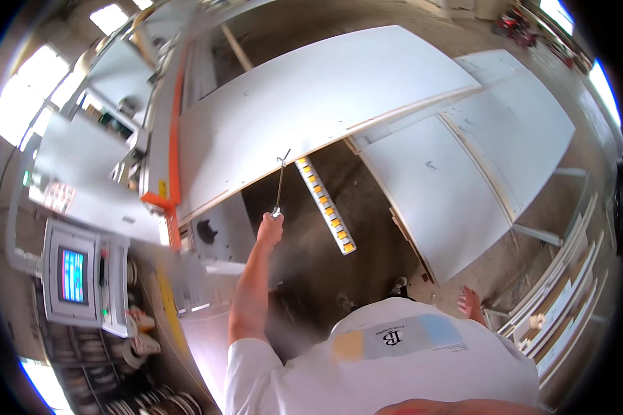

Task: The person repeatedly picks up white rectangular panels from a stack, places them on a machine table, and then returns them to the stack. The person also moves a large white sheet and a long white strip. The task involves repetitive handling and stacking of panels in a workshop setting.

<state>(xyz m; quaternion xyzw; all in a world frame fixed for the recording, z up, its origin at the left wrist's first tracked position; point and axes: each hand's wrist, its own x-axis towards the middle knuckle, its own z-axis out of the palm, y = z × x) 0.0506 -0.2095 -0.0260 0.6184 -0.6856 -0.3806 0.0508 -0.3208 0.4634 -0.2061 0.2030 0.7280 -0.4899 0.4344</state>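
Note:
My left hand [271, 229] is stretched forward and closed round the near end of a thin metal rod [280, 183]. The rod has a small branched tip, which lies over the near edge of a large white panel [311, 90]. My right hand [469, 303] hangs low at my side, its fingers loosely apart and nothing seen in them. It is nearest to the second stack of white panels [436, 194] on the right.
A machine with an orange guard strip [175, 131] stands along the left of the panel. A control screen [73, 275] is at lower left. A white roller bar with yellow rollers [325, 206] juts toward me. Long strips [557, 311] lean on a rack at right.

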